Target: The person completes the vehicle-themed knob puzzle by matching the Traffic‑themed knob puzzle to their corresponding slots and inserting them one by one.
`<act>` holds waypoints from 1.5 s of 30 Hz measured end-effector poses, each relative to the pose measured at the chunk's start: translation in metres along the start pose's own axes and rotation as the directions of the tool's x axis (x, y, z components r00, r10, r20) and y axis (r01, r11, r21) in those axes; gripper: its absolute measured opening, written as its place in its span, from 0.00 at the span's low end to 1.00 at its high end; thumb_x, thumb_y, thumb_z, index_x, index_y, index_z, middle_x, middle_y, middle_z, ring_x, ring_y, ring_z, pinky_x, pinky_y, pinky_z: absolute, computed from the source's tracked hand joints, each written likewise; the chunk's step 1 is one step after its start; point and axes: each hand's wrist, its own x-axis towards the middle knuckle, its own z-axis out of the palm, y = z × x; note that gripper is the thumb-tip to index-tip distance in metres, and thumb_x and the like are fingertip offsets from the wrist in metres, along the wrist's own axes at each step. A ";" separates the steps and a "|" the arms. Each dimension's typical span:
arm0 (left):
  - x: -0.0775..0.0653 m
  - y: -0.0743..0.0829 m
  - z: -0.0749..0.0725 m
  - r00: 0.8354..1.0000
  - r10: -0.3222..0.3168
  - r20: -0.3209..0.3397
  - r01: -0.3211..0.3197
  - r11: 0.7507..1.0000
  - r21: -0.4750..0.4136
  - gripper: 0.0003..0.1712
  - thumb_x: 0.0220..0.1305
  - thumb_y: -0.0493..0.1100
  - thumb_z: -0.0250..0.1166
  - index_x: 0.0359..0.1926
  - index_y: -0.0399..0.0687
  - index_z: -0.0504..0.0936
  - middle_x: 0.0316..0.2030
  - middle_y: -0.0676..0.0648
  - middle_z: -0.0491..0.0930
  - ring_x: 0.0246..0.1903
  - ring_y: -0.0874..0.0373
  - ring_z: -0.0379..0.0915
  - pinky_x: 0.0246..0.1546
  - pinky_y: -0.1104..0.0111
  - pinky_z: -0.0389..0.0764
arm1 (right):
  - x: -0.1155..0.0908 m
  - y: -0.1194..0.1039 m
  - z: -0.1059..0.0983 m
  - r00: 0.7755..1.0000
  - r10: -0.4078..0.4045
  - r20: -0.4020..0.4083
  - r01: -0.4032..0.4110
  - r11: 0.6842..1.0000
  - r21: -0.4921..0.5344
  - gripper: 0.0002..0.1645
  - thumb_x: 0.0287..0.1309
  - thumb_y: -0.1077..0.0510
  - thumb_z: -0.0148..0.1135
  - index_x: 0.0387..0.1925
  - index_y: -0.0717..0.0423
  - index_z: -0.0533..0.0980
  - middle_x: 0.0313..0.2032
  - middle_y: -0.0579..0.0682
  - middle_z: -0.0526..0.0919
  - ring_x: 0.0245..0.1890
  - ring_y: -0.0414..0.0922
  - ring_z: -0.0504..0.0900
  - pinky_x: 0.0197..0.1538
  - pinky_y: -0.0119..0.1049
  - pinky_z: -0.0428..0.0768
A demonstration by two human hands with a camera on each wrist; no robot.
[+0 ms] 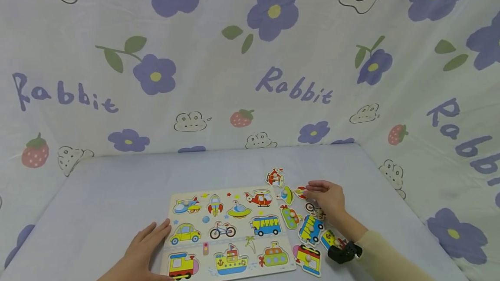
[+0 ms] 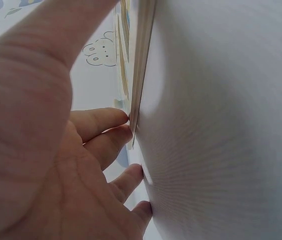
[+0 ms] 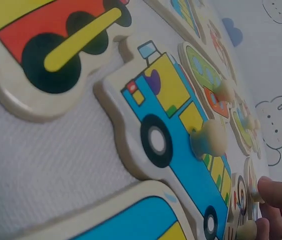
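My left hand (image 1: 146, 246) rests at the left edge of the wooden puzzle board (image 1: 195, 246), its fingers extended. In the left wrist view, two fingertips (image 2: 123, 131) touch the board's side edge (image 2: 140, 75). My right hand (image 1: 326, 196) pinches the small rocket puzzle piece (image 1: 300, 192) on the table right of the board. The right wrist view shows the fingers (image 3: 280, 194) at that rocket piece (image 3: 251, 182), partly covering it. Just below the hand lies the bicycle piece (image 1: 310, 208). An airplane piece (image 1: 191, 207) with a knob sits in the board's upper left.
Loose knobbed pieces lie right of the board: helicopter (image 1: 275, 178), flying saucer (image 1: 288, 194), submarine (image 1: 289, 217), bus (image 1: 310, 230), train (image 1: 313, 265) and ship (image 1: 329, 238). A black strap (image 1: 341, 253) on the right wrist partly hides the ship. Patterned cloth (image 1: 218, 68) stands behind the table.
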 end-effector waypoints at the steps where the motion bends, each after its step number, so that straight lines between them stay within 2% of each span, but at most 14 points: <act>1: 0.000 0.000 0.000 1.000 0.004 -0.002 -0.004 1.000 0.005 0.74 0.28 0.74 0.78 0.72 0.38 0.62 0.73 0.42 0.57 0.70 0.34 0.42 0.61 0.32 0.54 | 0.000 0.000 0.001 1.000 0.003 -0.002 -0.003 1.000 -0.004 0.23 0.55 0.58 0.74 0.51 0.60 0.80 0.42 0.53 0.86 0.41 0.44 0.84 0.37 0.28 0.80; 13: 0.001 -0.001 -0.001 0.998 0.055 -0.023 -0.054 0.998 0.039 0.74 0.29 0.78 0.74 0.71 0.36 0.63 0.72 0.40 0.58 0.69 0.33 0.45 0.60 0.32 0.55 | -0.002 -0.002 0.006 0.999 0.027 -0.038 -0.027 1.000 -0.015 0.21 0.54 0.59 0.74 0.49 0.60 0.80 0.40 0.52 0.86 0.40 0.46 0.84 0.38 0.24 0.79; 24: 0.000 0.000 0.000 0.999 0.030 -0.020 -0.029 0.998 0.056 0.75 0.29 0.79 0.73 0.72 0.38 0.63 0.73 0.41 0.57 0.69 0.34 0.44 0.60 0.30 0.53 | -0.002 0.001 0.007 0.999 0.016 -0.037 -0.017 1.000 -0.021 0.21 0.54 0.58 0.74 0.49 0.60 0.81 0.40 0.52 0.86 0.40 0.46 0.85 0.35 0.21 0.78; 29: 0.000 0.000 0.000 1.000 0.016 -0.005 -0.016 0.999 0.036 0.73 0.30 0.76 0.76 0.72 0.38 0.62 0.73 0.42 0.57 0.70 0.34 0.43 0.60 0.31 0.54 | 0.000 0.002 0.007 0.999 0.026 -0.043 -0.026 1.000 -0.003 0.20 0.54 0.58 0.75 0.48 0.60 0.81 0.40 0.52 0.87 0.41 0.47 0.85 0.38 0.23 0.79; 35: 0.001 0.000 0.001 1.000 0.014 -0.008 -0.014 1.000 0.009 0.73 0.29 0.73 0.78 0.72 0.38 0.62 0.73 0.42 0.57 0.70 0.34 0.43 0.60 0.31 0.53 | 0.000 0.001 0.007 0.998 0.033 -0.058 -0.033 0.999 0.003 0.19 0.54 0.58 0.74 0.48 0.58 0.81 0.40 0.52 0.87 0.41 0.47 0.85 0.35 0.20 0.77; 41: 0.000 -0.002 0.001 0.999 0.044 -0.003 -0.044 0.999 0.010 0.72 0.31 0.73 0.78 0.72 0.37 0.62 0.73 0.41 0.56 0.69 0.33 0.43 0.60 0.31 0.54 | -0.001 0.000 0.008 0.997 0.064 -0.053 -0.061 0.997 0.044 0.21 0.53 0.60 0.75 0.50 0.60 0.81 0.41 0.53 0.87 0.41 0.47 0.85 0.36 0.25 0.80; 45: -0.001 -0.001 -0.001 1.000 0.022 0.009 -0.022 1.000 0.001 0.72 0.31 0.72 0.79 0.73 0.38 0.61 0.73 0.42 0.56 0.70 0.33 0.43 0.60 0.31 0.55 | 0.000 0.002 0.009 0.996 0.065 -0.053 -0.061 0.996 0.063 0.22 0.53 0.59 0.75 0.50 0.59 0.81 0.42 0.53 0.86 0.41 0.47 0.85 0.38 0.28 0.81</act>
